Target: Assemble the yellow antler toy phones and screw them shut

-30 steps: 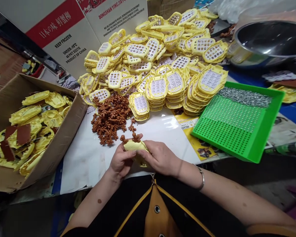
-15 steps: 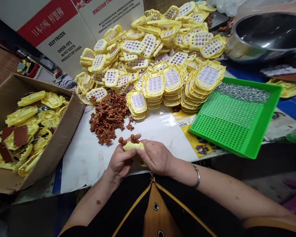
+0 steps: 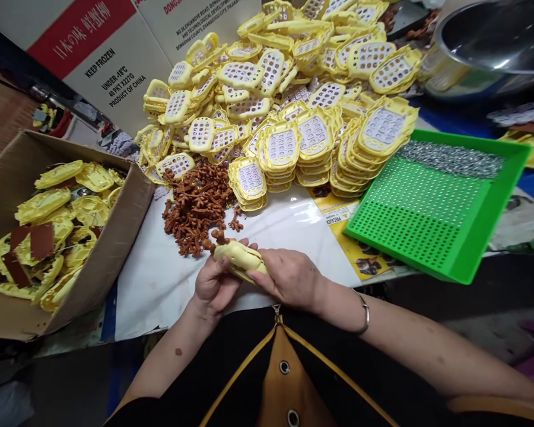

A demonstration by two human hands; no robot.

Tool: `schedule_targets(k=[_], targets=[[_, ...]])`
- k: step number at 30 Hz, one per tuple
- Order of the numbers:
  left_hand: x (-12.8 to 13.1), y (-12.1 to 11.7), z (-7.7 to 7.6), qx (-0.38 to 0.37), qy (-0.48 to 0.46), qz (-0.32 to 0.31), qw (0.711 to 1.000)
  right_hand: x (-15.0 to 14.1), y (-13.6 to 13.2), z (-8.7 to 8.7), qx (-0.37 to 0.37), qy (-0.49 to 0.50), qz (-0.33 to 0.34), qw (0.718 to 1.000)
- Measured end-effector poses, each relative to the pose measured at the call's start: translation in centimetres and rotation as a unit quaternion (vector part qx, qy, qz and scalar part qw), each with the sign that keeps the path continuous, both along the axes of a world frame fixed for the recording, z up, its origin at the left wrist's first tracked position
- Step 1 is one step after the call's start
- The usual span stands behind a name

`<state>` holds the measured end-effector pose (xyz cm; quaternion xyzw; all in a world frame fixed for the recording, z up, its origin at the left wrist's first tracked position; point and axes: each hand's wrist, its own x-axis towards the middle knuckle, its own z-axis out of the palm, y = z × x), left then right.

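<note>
Between my hands is a yellow plastic toy shell point(image 3: 240, 256) with brown antler pieces point(image 3: 215, 239) sticking out at its left end. My left hand point(image 3: 214, 283) is closed around the antler end, its thumb along the near edge. My right hand point(image 3: 289, 277) grips the other end, thumb on the near side and fingers behind. The shell's far side is hidden. Just beyond my left hand lies a heap of loose brown antler pieces point(image 3: 196, 204). Behind it stand stacks of yellow shell halves with white button pads point(image 3: 281, 148).
At the left, a cardboard box point(image 3: 111, 249) holds yellow shells with wires and brown strips. On the right sits a green perforated tray point(image 3: 420, 219) with small metal screws point(image 3: 454, 159). A steel bowl point(image 3: 467, 83) is at the back right. A printed carton point(image 3: 84, 77) stands behind.
The yellow toy shell has turned from edge-on to slanting, showing more of its smooth surface, with its antlers shifted left. Both hands still hold it. The view has shifted slightly.
</note>
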<state>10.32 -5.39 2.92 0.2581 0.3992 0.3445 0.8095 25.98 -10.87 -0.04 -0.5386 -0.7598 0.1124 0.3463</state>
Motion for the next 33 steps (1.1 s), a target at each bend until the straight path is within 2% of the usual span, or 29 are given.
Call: schedule_targets(k=[3, 5, 8, 10, 13, 15, 17, 19, 21, 23, 25, 27, 30, 33], targets=[[0.0, 0.1, -0.3, -0.006, 0.013, -0.03, 0.999, -0.1, 0.2, 0.7, -0.116, 0.019, 0.004, 0.993], [0.0, 0.2, -0.4, -0.015, 0.017, -0.043, 0.999, -0.4, 0.2, 0.8, -0.151, 0.007, -0.004, 0.988], [0.1, 0.4, -0.3, -0.016, 0.015, -0.056, 0.998, -0.3, 0.2, 0.5, -0.116, 0.015, -0.007, 0.993], [0.1, 0.3, -0.2, -0.013, 0.007, -0.07, 0.997, 0.1, 0.3, 0.4, -0.101, 0.073, 0.028, 0.992], [0.3, 0.1, -0.2, -0.027, 0.003, -0.083, 0.996, 0.6, 0.5, 0.5, -0.146, 0.167, 0.087, 0.971], [0.4, -0.1, -0.2, -0.021, 0.006, -0.081, 0.996, 0.5, 0.3, 0.6, -0.149, 0.159, 0.067, 0.974], [0.6, -0.2, -0.2, 0.001, 0.005, -0.078, 0.997, 0.4, 0.2, 0.7, -0.118, 0.119, 0.038, 0.985], [0.7, -0.2, -0.2, 0.01, 0.012, -0.078, 0.997, 0.5, 0.3, 0.7, -0.133, 0.12, 0.042, 0.983], [0.6, -0.2, -0.4, -0.005, 0.029, -0.08, 0.996, 0.9, 0.7, 0.6, -0.214, 0.185, 0.07, 0.957], [0.3, -0.2, -0.7, -0.024, 0.034, -0.091, 0.995, 1.4, 1.2, 0.6, -0.291, 0.25, 0.119, 0.916], [0.1, -0.2, -1.2, -0.025, 0.024, -0.107, 0.994, 1.5, 1.3, 0.6, -0.309, 0.256, 0.167, 0.901], [-0.1, -0.2, -1.6, -0.014, 0.017, -0.116, 0.993, 1.1, 1.0, 0.7, -0.289, 0.204, 0.175, 0.919], [-0.1, -0.2, -1.6, -0.011, 0.018, -0.123, 0.992, 0.4, 0.2, 1.0, -0.239, 0.134, 0.128, 0.953], [0.2, -0.3, -1.2, -0.012, 0.015, -0.131, 0.991, 0.2, 0.0, 1.2, -0.208, 0.109, 0.116, 0.965]])
